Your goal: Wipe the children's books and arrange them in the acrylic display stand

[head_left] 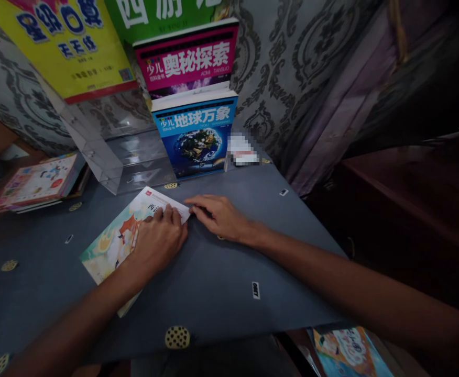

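A thin book with a white and teal illustrated cover (107, 243) lies flat and slanted on the grey-blue tablecloth (221, 298). My left hand (161, 238) rests palm down on top of it, fingers bent and slightly apart, hiding part of the cover. At the book's upper right corner, my right hand (221, 217) has its thumb and index fingertips against the edge. Whether those fingertips pinch the corner is too small to tell.
A clear acrylic rack (113, 170) stands at the back, bearing a blue book (198, 144), a pink book (192, 63), a green book and a yellow book (84, 52). Stacked books (41, 180) lie at left. Another book (351, 351) is below the table's front edge.
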`<action>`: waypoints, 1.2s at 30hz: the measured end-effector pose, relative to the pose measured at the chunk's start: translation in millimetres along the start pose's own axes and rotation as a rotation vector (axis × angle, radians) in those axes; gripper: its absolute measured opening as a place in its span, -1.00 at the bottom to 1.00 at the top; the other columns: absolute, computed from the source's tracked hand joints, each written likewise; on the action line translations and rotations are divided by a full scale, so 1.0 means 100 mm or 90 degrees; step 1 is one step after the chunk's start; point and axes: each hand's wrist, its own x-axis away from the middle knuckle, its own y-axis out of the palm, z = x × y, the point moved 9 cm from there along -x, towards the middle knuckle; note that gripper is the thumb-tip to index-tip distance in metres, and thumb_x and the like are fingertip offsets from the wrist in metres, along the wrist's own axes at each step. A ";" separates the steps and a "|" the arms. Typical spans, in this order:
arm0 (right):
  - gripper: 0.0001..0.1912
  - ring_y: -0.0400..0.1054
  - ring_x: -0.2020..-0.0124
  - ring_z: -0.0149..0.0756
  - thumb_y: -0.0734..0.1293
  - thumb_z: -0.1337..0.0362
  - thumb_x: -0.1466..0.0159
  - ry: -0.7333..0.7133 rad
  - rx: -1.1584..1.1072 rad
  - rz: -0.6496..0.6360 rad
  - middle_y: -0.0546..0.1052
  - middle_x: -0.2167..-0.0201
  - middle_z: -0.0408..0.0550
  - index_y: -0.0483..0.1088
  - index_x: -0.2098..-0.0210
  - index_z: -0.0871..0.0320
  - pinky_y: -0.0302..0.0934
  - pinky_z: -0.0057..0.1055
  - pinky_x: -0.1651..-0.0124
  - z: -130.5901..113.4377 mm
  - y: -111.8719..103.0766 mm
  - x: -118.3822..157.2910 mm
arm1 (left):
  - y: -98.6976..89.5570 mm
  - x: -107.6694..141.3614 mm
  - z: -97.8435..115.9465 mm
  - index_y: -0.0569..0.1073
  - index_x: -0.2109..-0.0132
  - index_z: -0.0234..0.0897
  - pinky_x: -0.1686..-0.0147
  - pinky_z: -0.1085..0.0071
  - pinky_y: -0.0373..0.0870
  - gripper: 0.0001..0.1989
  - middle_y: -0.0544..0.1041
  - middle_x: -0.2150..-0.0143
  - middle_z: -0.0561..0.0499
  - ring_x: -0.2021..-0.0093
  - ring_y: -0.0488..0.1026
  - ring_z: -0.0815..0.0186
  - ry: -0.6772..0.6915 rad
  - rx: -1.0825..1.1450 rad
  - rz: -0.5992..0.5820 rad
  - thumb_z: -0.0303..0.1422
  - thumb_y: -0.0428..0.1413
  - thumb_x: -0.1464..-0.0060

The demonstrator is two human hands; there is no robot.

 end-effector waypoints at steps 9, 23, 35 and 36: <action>-0.75 0.50 0.20 -0.17 0.17 0.39 -0.40 0.022 0.112 -0.084 0.59 0.21 0.08 0.43 0.02 0.19 0.38 -0.23 0.11 -0.13 0.20 0.08 | 0.03 0.01 -0.05 0.45 -0.09 -0.51 0.22 0.17 0.55 -0.61 0.52 -0.08 -0.39 -0.02 0.52 -0.05 -0.026 0.034 -0.049 -0.32 -0.11 -0.35; -0.75 0.43 0.15 -0.18 0.19 0.47 -0.37 -0.094 0.071 -0.124 0.56 0.21 0.06 0.44 0.05 0.17 0.36 -0.23 0.06 -0.02 0.54 -0.42 | 0.19 -0.06 -0.46 0.44 -0.05 -0.53 0.26 0.15 0.48 -0.61 0.54 0.08 -0.36 0.11 0.55 -0.07 -0.118 0.021 -0.062 -0.34 -0.17 -0.36; -0.70 0.42 -0.05 -0.11 0.17 0.39 -0.41 -0.083 0.060 -0.124 0.54 0.02 0.14 0.40 -0.07 0.19 0.32 -0.09 -0.13 0.05 0.58 -0.47 | 0.15 0.11 -0.66 0.39 -0.18 -0.36 -0.01 0.12 0.45 -0.54 0.47 -0.20 -0.29 -0.13 0.47 -0.02 -0.006 0.085 -0.056 -0.13 -0.06 -0.35; -0.69 0.40 -0.08 -0.11 0.17 0.38 -0.41 -0.080 0.059 -0.132 0.53 -0.02 0.14 0.39 -0.09 0.18 0.31 -0.07 -0.15 0.06 0.58 -0.47 | 0.15 0.19 -0.68 0.35 -0.23 -0.33 -0.10 0.12 0.40 -0.51 0.40 -0.28 -0.27 -0.24 0.39 0.00 0.040 0.113 -0.057 -0.11 -0.04 -0.33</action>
